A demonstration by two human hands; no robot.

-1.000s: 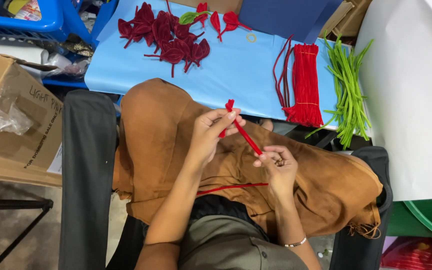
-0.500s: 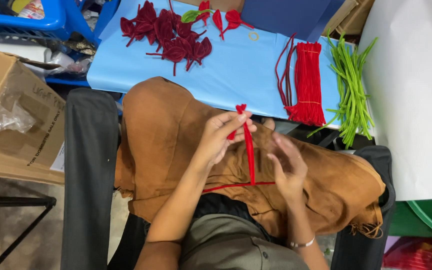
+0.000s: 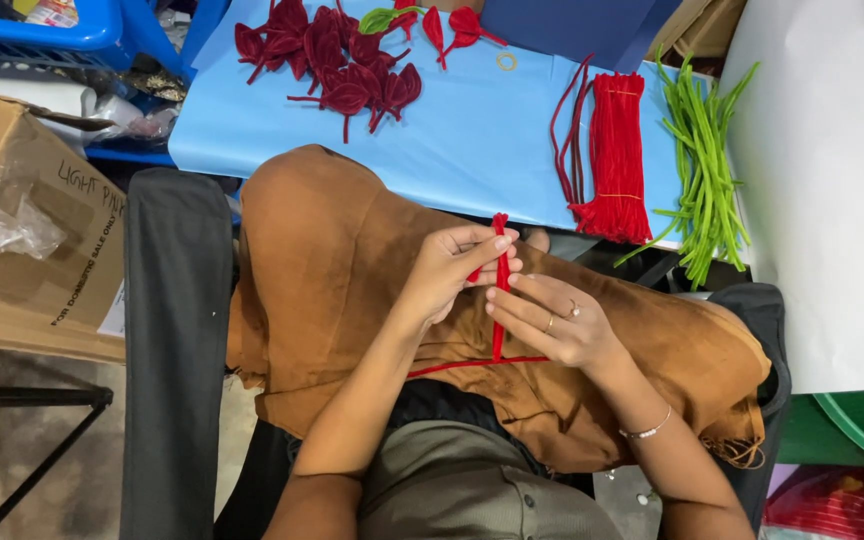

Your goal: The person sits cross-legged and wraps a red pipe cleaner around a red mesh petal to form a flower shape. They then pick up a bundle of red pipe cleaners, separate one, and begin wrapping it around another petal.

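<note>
Two hands work one red fuzzy stem (image 3: 499,300) above a brown cloth (image 3: 332,260).
Left hand (image 3: 449,270) fingers pinch its top; right hand (image 3: 552,325) fingers pressed together against the stem just below them.

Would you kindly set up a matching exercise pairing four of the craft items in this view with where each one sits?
Things:
1. red stem
2. green stems
3. dark red petals
4. cardboard box

Places:
A. far edge of the blue sheet
B. on the floor at the left
C. between both hands
D. right end of the blue sheet

Pairs: 1-C, 2-D, 3-A, 4-B
</note>
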